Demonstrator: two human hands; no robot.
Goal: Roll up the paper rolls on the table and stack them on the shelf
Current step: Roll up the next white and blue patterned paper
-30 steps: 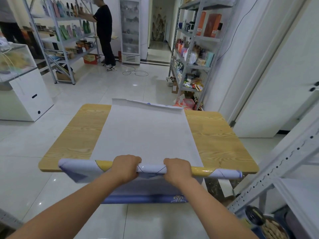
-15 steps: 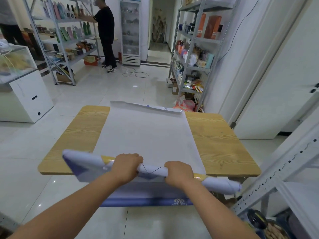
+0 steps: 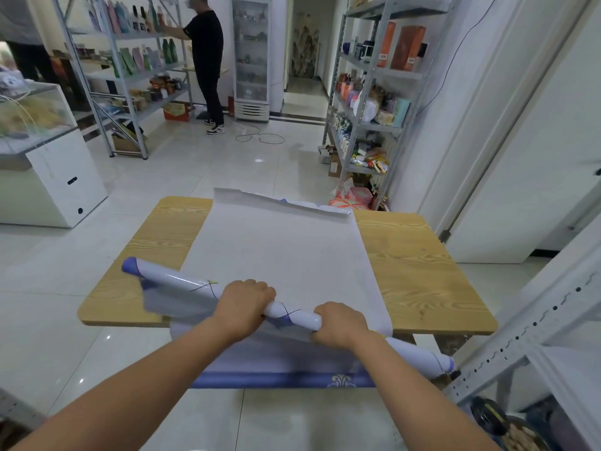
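Wrapping the slanted paper roll [image 3: 294, 315] mid-length, left grip [image 3: 244, 304] and right grip [image 3: 340, 323] hold it.

Fingertips of the left hand [image 3: 244, 302] and the right hand [image 3: 340, 323] curl over the far side of the paper roll [image 3: 182, 281], out of sight. The hands cover the roll where they grip it. The unrolled sheet [image 3: 279, 255] hides the middle of the counter [image 3: 422, 281] and part of its near edge. Both forearms run off the bottom edge. The metal shelf [image 3: 533, 323], at right, is cut by the right and bottom edges. A round container [image 3: 520, 439] below it is partly cut off and its contents are blurred. Labels on the far racks [image 3: 367, 92] are too small to read.
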